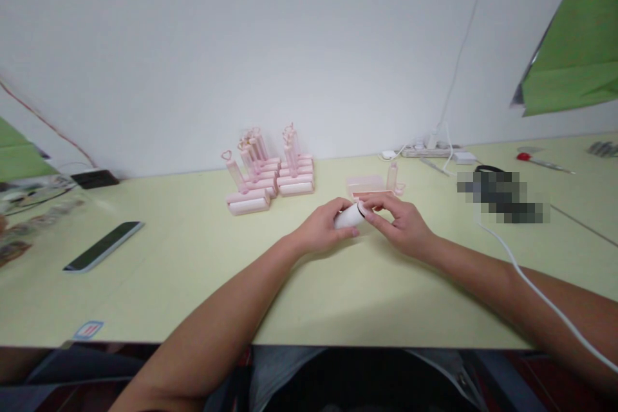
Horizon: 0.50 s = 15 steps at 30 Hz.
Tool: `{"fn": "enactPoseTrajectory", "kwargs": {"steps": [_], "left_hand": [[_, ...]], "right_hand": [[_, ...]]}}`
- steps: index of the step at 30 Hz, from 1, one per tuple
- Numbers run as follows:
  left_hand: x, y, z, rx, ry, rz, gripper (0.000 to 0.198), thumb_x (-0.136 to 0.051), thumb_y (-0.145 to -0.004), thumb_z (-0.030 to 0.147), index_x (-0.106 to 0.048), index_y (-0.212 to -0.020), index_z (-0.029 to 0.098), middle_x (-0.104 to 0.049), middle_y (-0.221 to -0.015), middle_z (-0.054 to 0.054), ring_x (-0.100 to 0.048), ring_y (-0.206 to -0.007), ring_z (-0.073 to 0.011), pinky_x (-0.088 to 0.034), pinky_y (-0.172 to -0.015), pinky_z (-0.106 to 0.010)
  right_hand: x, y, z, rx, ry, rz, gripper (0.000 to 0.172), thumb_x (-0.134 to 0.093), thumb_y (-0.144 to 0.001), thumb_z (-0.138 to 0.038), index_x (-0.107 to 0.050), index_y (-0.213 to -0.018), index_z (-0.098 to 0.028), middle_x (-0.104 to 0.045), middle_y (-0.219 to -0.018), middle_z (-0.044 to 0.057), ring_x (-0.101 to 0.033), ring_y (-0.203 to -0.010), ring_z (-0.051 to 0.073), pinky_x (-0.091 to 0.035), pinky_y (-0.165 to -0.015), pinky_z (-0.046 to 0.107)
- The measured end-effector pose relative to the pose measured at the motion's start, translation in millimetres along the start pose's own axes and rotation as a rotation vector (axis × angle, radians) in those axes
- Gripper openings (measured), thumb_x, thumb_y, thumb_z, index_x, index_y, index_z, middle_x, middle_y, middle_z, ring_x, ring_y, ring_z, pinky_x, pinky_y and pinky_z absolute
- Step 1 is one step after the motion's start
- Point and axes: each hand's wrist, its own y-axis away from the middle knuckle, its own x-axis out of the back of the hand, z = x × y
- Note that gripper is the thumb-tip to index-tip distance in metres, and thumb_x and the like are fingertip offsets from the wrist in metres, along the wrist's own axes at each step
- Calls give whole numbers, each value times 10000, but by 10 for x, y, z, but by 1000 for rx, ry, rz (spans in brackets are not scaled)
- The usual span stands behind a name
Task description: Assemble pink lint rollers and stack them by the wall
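Left hand (319, 228) of the person is curled around a white tube (346, 217), with the thumb along its near side and the other fingers on the far side. Right hand (406, 225) is at the other end of this same tube, and its thumb and fingertips are closed together on the end, beside a dark ring (361, 208). So the tube lies between the two hands, tilted, over the middle of the table (333, 309), nearer to the back edge than to the front edge.

Just behind the hands, toward the back edge, there is a pale pink box (364, 183), and beside it on the right stands a pink clear bottle (392, 177).

To the left of the hands, near the back edge, pink holders are set in two rows, the left row (248, 203) and the right row (296, 187). Slim pink sticks rise from them, and at least one has a heart-shaped loop (226, 155) on top.

Farther out, a phone (103, 246) lies toward the left edge, and a small sticker (89, 329) is near the front left corner. Along the back edge, on the right, is a power strip (429, 152); a tool with a red handle (531, 158) lies toward the back right corner. A white cable (512, 261) passes across the right forearm.
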Motion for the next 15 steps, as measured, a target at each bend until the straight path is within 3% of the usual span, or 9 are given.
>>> {"fn": "enactPoseTrajectory", "kwargs": {"steps": [9,12,15], "left_hand": [[-20,-2,58,-28,78,11,493,-695,-805,437,-560,-1196,170,-638,-1151,-75,-590,-958,-206,-459,-836,-313],[-25,-7,44,-17,99,45,501,-685,-813,456,-548,-1199,168,-635,-1116,-68,-584,-934,-199,-455,-803,-303],[-29,-12,25,19,110,75,496,-669,-821,484,-545,-1184,167,-629,-1064,-53,-571,-893,-186,-449,-770,-294]], "right_hand": [[12,7,37,-1,15,-2,215,-610,-925,-320,-625,-1126,-246,-660,-1246,90,-623,-1117,242,-495,-954,437],[28,1,15,43,32,41,308,-654,-887,-329,-601,-1180,-249,-589,-1309,112,-566,-1179,269,-524,-883,421],[34,2,-23,69,39,93,380,-668,-868,-305,-573,-1232,-259,-518,-1322,120,-566,-1100,255,-544,-805,393]]}}
